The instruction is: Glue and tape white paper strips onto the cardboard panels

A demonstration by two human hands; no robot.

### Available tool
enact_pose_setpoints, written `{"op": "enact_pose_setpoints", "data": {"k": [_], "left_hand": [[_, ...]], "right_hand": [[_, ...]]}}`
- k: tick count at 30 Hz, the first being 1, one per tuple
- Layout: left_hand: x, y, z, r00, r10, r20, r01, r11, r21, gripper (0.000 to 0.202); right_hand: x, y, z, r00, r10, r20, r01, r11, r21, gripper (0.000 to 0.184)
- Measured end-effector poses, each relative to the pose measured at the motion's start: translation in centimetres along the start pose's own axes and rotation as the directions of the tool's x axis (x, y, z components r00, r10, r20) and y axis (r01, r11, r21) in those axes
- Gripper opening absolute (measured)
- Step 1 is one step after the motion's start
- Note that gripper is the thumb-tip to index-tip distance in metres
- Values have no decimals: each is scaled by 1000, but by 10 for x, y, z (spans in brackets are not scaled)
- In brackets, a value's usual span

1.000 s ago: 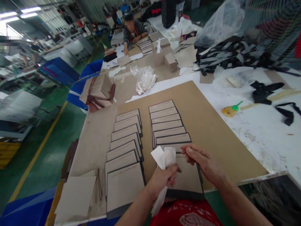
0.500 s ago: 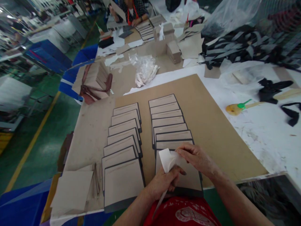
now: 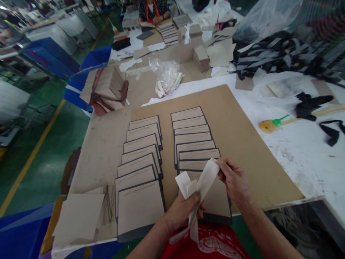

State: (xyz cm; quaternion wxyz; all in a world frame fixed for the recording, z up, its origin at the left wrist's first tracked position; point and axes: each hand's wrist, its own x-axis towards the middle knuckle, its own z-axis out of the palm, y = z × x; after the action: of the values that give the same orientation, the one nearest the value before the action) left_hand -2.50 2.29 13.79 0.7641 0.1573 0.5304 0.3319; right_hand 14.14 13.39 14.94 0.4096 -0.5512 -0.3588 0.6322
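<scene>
My left hand (image 3: 182, 213) is closed around a bunch of white paper strips (image 3: 188, 185) above the table's near edge. My right hand (image 3: 235, 179) pinches the top end of one strip (image 3: 207, 176) and draws it up and to the right, out of the bunch. Under both hands lies the nearest card of the right-hand row of black-edged beige cards (image 3: 192, 138). A second overlapping row of the same cards (image 3: 140, 158) lies to the left. Both rows rest on a brown board (image 3: 242, 144).
Loose grey card sheets (image 3: 78, 217) lie at the near left corner. A glue brush with a green clip (image 3: 272, 124) and black ribbons (image 3: 312, 102) lie on the white table to the right. A bag of white strips (image 3: 167, 77) sits behind. Another person (image 3: 153, 9) works at the far end.
My right hand took hold of one white strip and pulled it up and rightward away from the bunch in my left hand. The view tilted down slightly.
</scene>
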Motion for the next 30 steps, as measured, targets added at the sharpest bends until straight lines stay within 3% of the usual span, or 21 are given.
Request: {"op": "enact_pose_setpoints", "data": {"k": [3,6,8,11,15,20,26,30], "left_hand": [[0,-5,-5,993,13,-120,-31,988,-152,50],[-1,-3,-6,993,-17,-113,-11,971,-241,46],[-3,1,-5,995,-24,-100,-8,951,-308,47],[-4,7,-5,995,44,-94,-72,948,-311,49],[-1,12,-2,974,195,-112,-219,936,-276,53],[7,14,0,960,125,-249,-227,871,-437,47],[2,2,-25,933,29,-359,-173,911,-376,46],[-4,0,-45,923,29,-384,-152,944,-293,36]], "right_hand": [[-15,-13,5,993,-84,82,100,971,-218,34],[-29,-31,12,945,-189,266,281,887,-367,32],[-30,-37,16,943,-249,220,320,862,-393,31],[-22,-34,20,969,-232,80,246,916,-318,31],[-19,-23,28,987,-153,52,158,980,-118,34],[-27,-16,37,997,-80,10,80,997,20,37],[-15,0,7,982,114,-148,-84,978,193,43],[-19,20,-16,951,292,-104,-260,934,244,47]]}}
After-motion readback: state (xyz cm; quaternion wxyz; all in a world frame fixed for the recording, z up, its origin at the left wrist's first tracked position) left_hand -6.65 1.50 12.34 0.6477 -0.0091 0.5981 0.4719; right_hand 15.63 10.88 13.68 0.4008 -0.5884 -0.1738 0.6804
